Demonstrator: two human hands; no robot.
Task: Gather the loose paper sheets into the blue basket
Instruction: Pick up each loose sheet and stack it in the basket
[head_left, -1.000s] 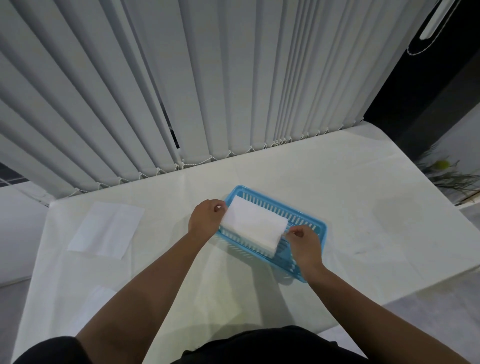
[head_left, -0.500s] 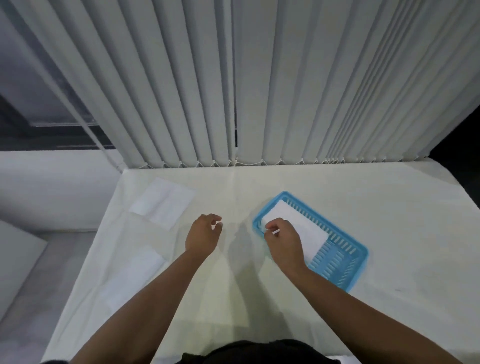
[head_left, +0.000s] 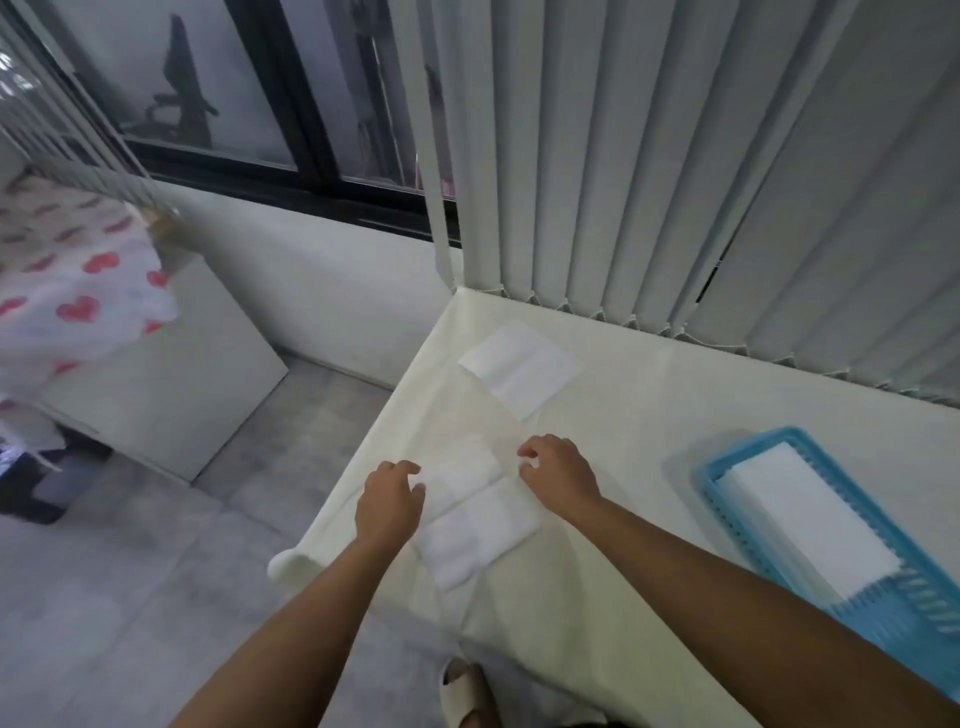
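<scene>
We start with the bench, draped in a pale cloth, with vertical blinds hanging along its far edge. On its right side lies the blue basket, which already holds a white stack of paper lying flat inside it. Two loose sheets lie out on the cloth, well apart from the basket. The far sheet sits near the bench's back corner, and the near sheet lies close to the left edge, between the hands.

We judge the step in hand to be the pickup of that near sheet. The left hand is at its left edge and the right hand at its upper right corner. On both hands the fingers are loosely curled and apart, clamped on nothing that we can see. We cannot tell whether the left fingertips touch the paper.

The next move calls for getting an edge up off the cloth, pinching it at both sides and carrying the limp sheet right, over the basket's rim, onto the stack. After that the far sheet is left.
</scene>
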